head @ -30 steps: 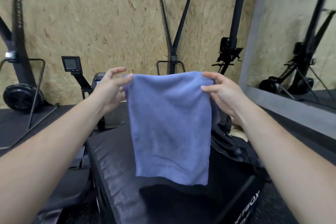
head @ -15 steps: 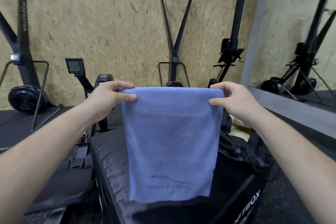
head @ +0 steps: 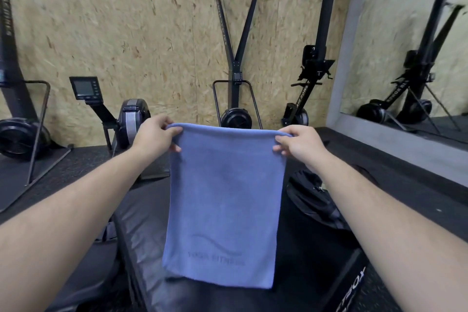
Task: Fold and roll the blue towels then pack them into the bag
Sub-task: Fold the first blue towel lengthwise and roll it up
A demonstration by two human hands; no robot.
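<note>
A blue towel [head: 225, 200] with a faint printed logo near its lower edge hangs in front of me, doubled over at the top. My left hand [head: 154, 137] pinches its top left corner and my right hand [head: 298, 144] pinches its top right corner, holding the top edge stretched level. Its bottom edge reaches down onto the black padded box [head: 141, 240]. A black bag [head: 314, 200] lies on the box just right of the towel, partly hidden behind the towel and my right forearm.
Black gym machines stand along the chipboard wall: a rower with a monitor [head: 86, 88] at left, a tall ski trainer [head: 235, 58] in the middle, another rower [head: 304, 99] at right. A mirror [head: 417, 45] fills the right wall. Dark rubber floor surrounds the box.
Both hands have lowered the towel and pulled its top edge straight and level. The towel's bottom edge has come down onto the box, and the view has tilted downward.
</note>
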